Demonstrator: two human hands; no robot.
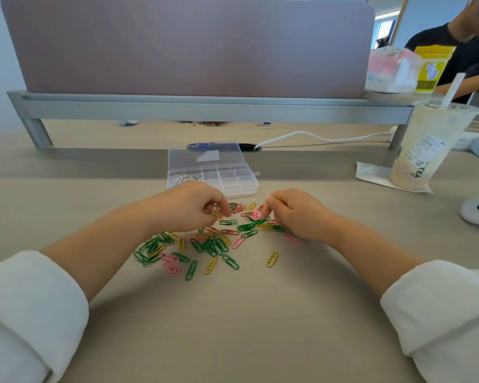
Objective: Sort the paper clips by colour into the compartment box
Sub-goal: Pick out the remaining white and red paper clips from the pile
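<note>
The paper clips [213, 246] are thin wire loops coated green, yellow, pink and dull red. They lie strewn in a loose heap on the bench [260, 313], with green thickest at the left. Just behind the heap sits the clear compartment box [241, 189], lid raised, with white clips [181, 178] in its left compartment. The left grip [188, 207] and right grip [297, 212] curl down, fingertips among the heap's far clips. Whether either pinches one cannot be told.
</note>
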